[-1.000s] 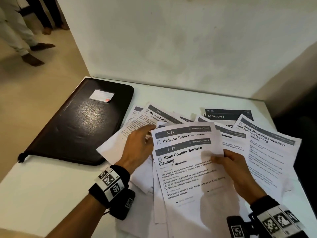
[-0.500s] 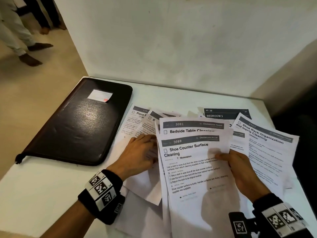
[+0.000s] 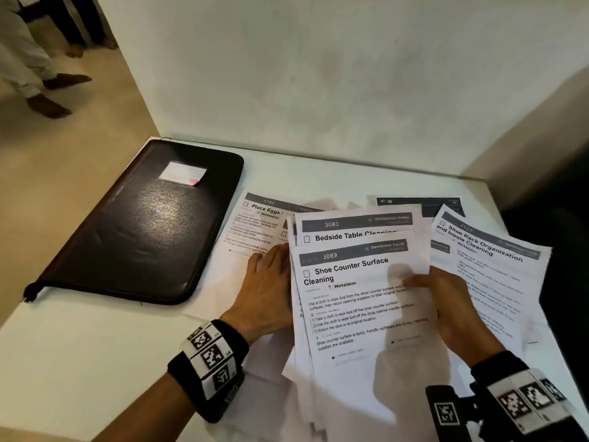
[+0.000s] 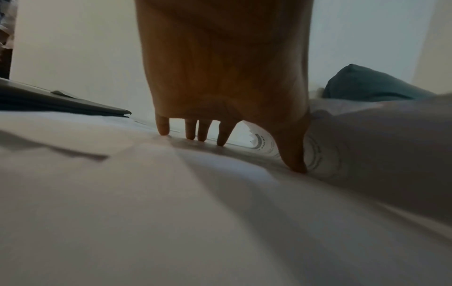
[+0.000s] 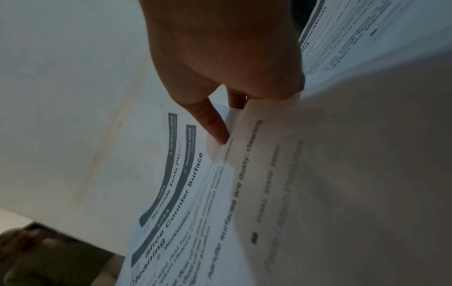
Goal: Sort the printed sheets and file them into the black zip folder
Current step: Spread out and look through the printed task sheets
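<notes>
A closed black zip folder lies at the table's left, its edge also showing in the left wrist view. Printed sheets are fanned across the middle and right. My right hand pinches a small stack topped by the "Shoe Counter Surface Cleaning" sheet, thumb on top, with the "Bedside Table Cleaning" sheet just behind it. My left hand lies flat with straight fingers on the loose sheets left of the stack, near the "Place Eggs" sheet.
The "Shoe Rack Organization" sheet lies at the right, and a dark-headed sheet sits behind. The white table stands in a corner against a wall. People's feet are on the floor at the far left.
The held stack has shifted right and squared up. My left hand slid down and left off the stack, flattening on the loose sheets and uncovering the "Place Eggs" sheet.
</notes>
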